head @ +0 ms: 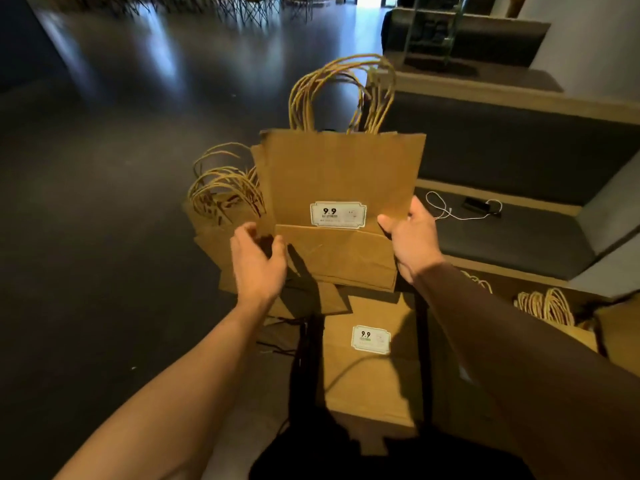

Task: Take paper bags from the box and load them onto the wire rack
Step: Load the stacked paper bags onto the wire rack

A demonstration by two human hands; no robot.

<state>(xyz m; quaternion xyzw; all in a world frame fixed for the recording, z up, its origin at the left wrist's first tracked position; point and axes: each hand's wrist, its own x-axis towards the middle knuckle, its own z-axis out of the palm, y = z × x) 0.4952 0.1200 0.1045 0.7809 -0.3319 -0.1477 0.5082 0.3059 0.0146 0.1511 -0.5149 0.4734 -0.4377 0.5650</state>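
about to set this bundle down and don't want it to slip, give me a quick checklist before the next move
1. Right hand grips the held bag bundle at its right edge: ok.
2. Left hand grips the bundle: not ok, fingers loose at the left edge.
3. Bundle squared up: not ok, bags fan out on the left.
4. Handles free of snags: ok.
5. Wire rack in view: cannot tell.

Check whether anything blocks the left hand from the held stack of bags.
Nothing visible does. The left hand sits at the lower left edge of the held stack of paper bags, fingers loosely curled right against it, with no object between. The right hand already grips the stack's right edge.
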